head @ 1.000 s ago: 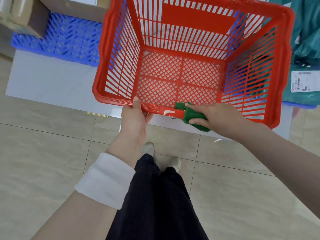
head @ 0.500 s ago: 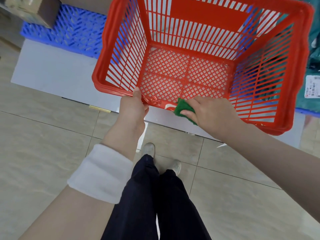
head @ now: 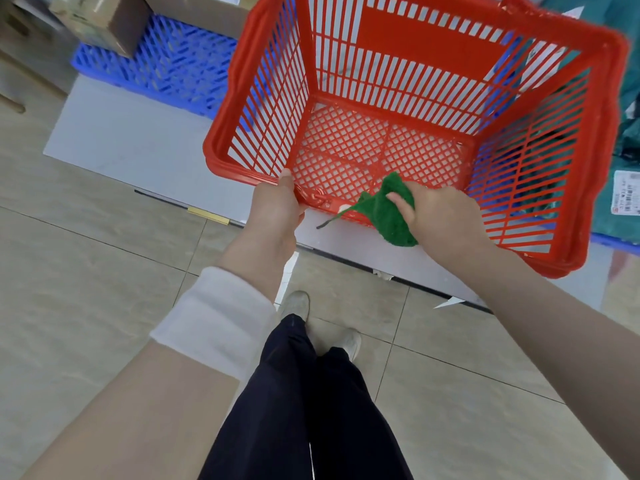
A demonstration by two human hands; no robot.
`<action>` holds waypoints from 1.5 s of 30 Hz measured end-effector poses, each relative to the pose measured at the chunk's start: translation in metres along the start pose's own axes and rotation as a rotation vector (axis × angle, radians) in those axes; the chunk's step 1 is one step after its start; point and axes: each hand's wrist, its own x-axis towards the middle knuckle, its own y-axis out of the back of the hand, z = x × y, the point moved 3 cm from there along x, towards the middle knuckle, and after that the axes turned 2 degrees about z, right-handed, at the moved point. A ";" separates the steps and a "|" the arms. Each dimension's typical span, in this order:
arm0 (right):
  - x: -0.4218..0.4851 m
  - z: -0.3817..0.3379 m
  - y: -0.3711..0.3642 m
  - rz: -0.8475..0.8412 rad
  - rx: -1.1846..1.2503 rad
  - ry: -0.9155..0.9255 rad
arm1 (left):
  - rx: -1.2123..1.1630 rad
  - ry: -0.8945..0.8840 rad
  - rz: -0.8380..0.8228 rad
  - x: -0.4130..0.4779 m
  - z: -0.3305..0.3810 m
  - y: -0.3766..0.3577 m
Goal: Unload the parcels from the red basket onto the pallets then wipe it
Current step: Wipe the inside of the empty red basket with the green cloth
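The red basket (head: 606, 140) is held up in front of me, tilted so I look into it; nothing lies inside. My left hand (head: 275, 213) grips its near rim, thumb on top. My right hand (head: 441, 218) is closed on a green cloth (head: 388, 211) pressed over the same near rim, just right of the left hand. A blue pallet (head: 173, 64) lies on the floor at the back left with brown cardboard parcels (head: 104, 22) on it. Green bagged parcels (head: 627, 188) with a white label lie at the right, partly hidden behind the basket.
A grey mat (head: 131, 140) lies under the pallets on the beige tiled floor (head: 86, 289). My dark trouser legs (head: 304, 410) and light shoes (head: 298, 303) are straight below the basket. A white cuff (head: 214, 317) sits on my left forearm.
The basket has shifted right and a little up in view. My right hand has slid the green cloth along the near rim, and more of the cloth now shows.
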 end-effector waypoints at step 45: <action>0.004 -0.060 -0.013 -0.050 0.149 0.247 | 0.160 -0.010 -0.038 -0.002 0.007 0.006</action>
